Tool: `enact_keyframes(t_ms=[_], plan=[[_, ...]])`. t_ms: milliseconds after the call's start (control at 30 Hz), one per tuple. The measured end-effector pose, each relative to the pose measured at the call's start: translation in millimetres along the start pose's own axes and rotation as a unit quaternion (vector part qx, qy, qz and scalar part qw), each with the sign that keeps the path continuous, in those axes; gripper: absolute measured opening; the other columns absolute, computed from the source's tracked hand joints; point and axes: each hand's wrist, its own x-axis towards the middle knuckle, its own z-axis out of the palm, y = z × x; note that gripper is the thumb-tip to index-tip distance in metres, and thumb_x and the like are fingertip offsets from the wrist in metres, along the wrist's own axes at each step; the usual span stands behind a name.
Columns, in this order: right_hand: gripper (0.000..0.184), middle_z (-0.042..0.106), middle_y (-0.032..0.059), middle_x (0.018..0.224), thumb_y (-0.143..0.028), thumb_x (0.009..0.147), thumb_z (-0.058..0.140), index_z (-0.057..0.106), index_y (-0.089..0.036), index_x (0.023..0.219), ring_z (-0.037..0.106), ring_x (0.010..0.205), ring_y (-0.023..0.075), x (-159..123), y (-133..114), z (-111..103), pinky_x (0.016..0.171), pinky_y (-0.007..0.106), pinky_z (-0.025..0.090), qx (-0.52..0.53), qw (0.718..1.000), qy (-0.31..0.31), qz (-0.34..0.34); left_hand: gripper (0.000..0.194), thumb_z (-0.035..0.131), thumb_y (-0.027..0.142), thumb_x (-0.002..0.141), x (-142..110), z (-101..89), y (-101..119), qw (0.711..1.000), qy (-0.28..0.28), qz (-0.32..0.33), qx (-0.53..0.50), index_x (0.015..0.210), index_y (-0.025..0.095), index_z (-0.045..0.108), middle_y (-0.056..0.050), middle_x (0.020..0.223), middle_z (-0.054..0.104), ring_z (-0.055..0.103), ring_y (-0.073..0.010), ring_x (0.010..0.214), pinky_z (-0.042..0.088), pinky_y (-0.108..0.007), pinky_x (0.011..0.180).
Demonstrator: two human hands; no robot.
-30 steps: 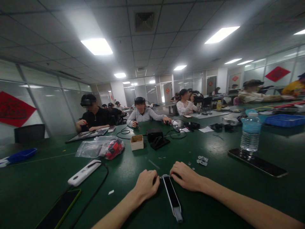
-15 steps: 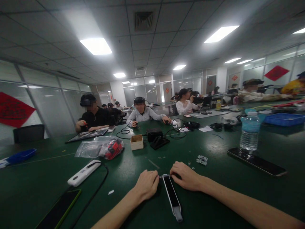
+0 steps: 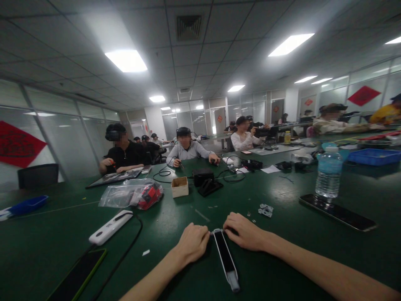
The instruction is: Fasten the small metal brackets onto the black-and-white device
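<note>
A slim, long device (image 3: 226, 256) with a dark face, a pale frame and a grey near end lies on the green table in front of me. My left hand (image 3: 193, 242) is closed at the left of its far end, thumb and fingertips pinched together around something too small to make out. On the other side, my right hand (image 3: 242, 232) rests with curled fingers against the far right corner of the device. What its fingertips hold is hidden. Several small metal plates (image 3: 265, 210) lie beyond my right hand, with tiny loose pieces (image 3: 249, 214) beside them.
A power strip (image 3: 111, 228) with a black cable and a green-edged phone (image 3: 78, 276) lie at left. A water bottle (image 3: 328, 173) stands behind another phone (image 3: 338, 212) at right. Farther off are a small box (image 3: 180, 188), a plastic bag (image 3: 117, 194) and co-workers.
My hands and the device have hardly moved. Across the table, a co-worker in grey has shifted one hand slightly, and a person in white has changed head and arm position.
</note>
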Motion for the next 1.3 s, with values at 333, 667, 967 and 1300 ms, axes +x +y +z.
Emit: enact_keyframes(t_ms=[333, 667, 967, 1300], plan=[[0.017, 0.059, 0.0042, 0.081, -0.019, 0.087, 0.043, 0.060, -0.016, 0.083, 0.049, 0.077, 0.0156, 1.5, 2.4, 2.4, 0.070, 0.029, 0.039, -0.028, 1.000, -0.008, -0.003, 0.034, 0.028, 0.028, 0.093, 0.4, -0.2, 1.3, 1.000, -0.006, -0.011, 0.007, 0.073, 0.017, 0.053, -0.003, 0.070, 0.060, 0.056, -0.0172, 0.067, 0.038, -0.035, 0.076], [0.018, 0.057, 0.0041, 0.079, -0.020, 0.087, 0.042, 0.058, -0.015, 0.080, 0.048, 0.074, 0.0154, 0.6, 4.3, 2.6, 0.068, 0.029, 0.038, -0.038, 0.999, -0.018, -0.005, 0.036, 0.022, 0.029, 0.095, 0.8, -3.0, 3.1, 0.999, -0.026, 0.009, 0.041, 0.076, 0.017, 0.050, -0.003, 0.073, 0.059, 0.055, -0.0166, 0.068, 0.037, -0.032, 0.071], [0.020, 0.057, 0.0053, 0.079, -0.022, 0.088, 0.041, 0.058, -0.015, 0.081, 0.048, 0.075, 0.0162, 1.1, 6.9, 3.5, 0.069, 0.030, 0.038, -0.032, 0.999, -0.027, -0.006, 0.024, 0.030, 0.024, 0.091, 0.5, -4.7, 3.3, 0.997, -0.040, 0.025, 0.065, 0.076, 0.017, 0.048, -0.002, 0.073, 0.058, 0.054, -0.0159, 0.068, 0.036, -0.030, 0.070], [0.019, 0.057, 0.0055, 0.079, -0.021, 0.088, 0.042, 0.059, -0.014, 0.081, 0.047, 0.075, 0.0158, 0.3, 7.7, 2.6, 0.069, 0.029, 0.038, -0.022, 0.999, -0.023, -0.017, 0.024, 0.030, 0.025, 0.091, 1.8, -1.1, 0.0, 0.996, -0.036, 0.036, 0.068, 0.076, 0.017, 0.048, -0.002, 0.073, 0.059, 0.054, -0.0161, 0.067, 0.036, -0.030, 0.069]])
